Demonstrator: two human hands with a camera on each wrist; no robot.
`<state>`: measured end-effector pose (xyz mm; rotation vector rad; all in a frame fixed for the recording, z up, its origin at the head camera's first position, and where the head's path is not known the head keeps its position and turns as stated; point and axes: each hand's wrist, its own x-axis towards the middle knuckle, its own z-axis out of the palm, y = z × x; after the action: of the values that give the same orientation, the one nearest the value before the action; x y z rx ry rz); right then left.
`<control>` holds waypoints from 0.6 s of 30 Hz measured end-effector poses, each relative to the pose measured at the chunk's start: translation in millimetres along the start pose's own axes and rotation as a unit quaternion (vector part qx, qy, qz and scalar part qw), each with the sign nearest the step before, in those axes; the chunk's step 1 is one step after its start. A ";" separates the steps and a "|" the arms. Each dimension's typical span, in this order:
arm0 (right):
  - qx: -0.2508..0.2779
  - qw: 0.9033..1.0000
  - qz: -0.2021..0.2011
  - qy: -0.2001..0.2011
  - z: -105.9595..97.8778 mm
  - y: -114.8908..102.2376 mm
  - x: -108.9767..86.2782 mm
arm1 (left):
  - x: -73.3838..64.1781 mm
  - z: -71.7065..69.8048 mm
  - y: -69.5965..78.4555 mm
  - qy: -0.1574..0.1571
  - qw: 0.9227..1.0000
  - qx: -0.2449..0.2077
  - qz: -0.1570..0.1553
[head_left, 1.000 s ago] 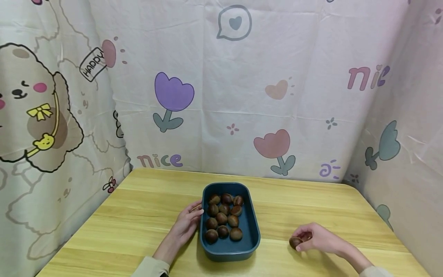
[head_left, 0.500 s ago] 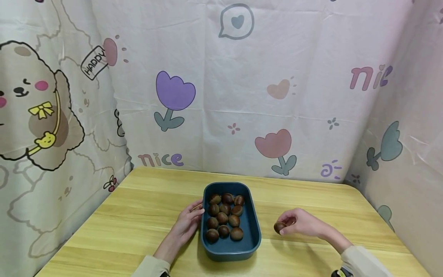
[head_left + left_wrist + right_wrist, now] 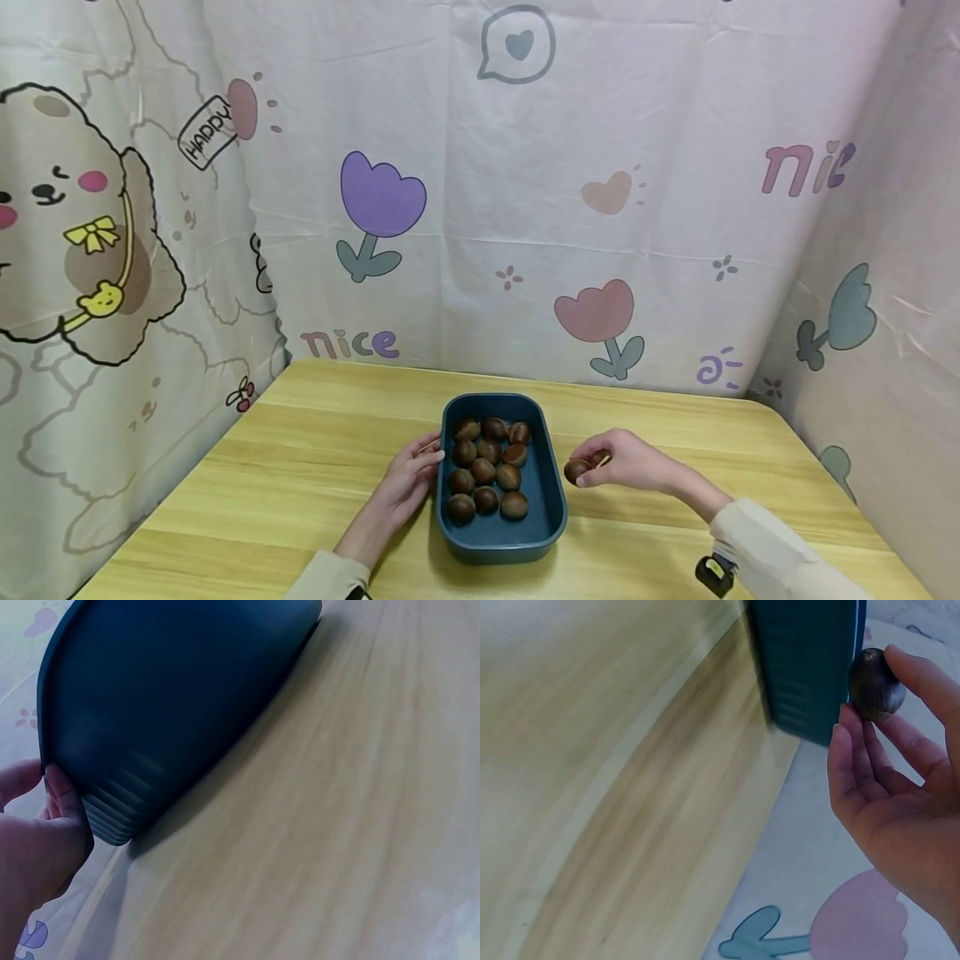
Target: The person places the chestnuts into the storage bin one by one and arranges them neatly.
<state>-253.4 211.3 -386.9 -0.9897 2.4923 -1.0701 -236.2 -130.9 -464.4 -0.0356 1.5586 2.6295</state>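
Observation:
A dark blue rectangular container point(image 3: 504, 553) stands on the wooden table, with several brown chestnuts point(image 3: 483, 472) in rows inside it. Its front right part shows bare bottom. My left hand point(image 3: 408, 483) holds the container at its left side, thumb at the rim; the left wrist view shows the fingers against the outer wall point(image 3: 180, 697). Just outside the right wall, my right hand point(image 3: 626, 461) pinches one chestnut point(image 3: 877, 685) between thumb and fingertips. In the head view that chestnut hangs close beside the rim, above the table.
The light wooden table point(image 3: 337, 425) reaches back to a printed cloth curtain point(image 3: 487, 192), which also closes off both sides. A black device point(image 3: 715, 575) is strapped at the right wrist by the sleeve.
My right hand has carried the chestnut left and away from me, from the table's right part up to the container's right side. The left hand and container stay put.

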 end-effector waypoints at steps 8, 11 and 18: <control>0.008 1.000 -0.005 -0.001 7.3 -19.8 16.4 | 0.0 -0.2 1.1 -0.002 1.000 0.003 -0.004; 0.029 0.999 0.022 0.012 14.5 -26.7 21.7 | 0.0 -0.1 1.4 -0.001 1.000 0.006 -0.005; 0.093 0.993 0.070 0.012 35.2 -42.2 31.1 | 0.1 -0.3 1.1 0.001 1.000 0.008 -0.005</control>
<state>-239.2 150.2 -380.2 -0.7427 2.3873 -1.2482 -236.3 -131.7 -463.6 -0.0441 1.5766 2.6087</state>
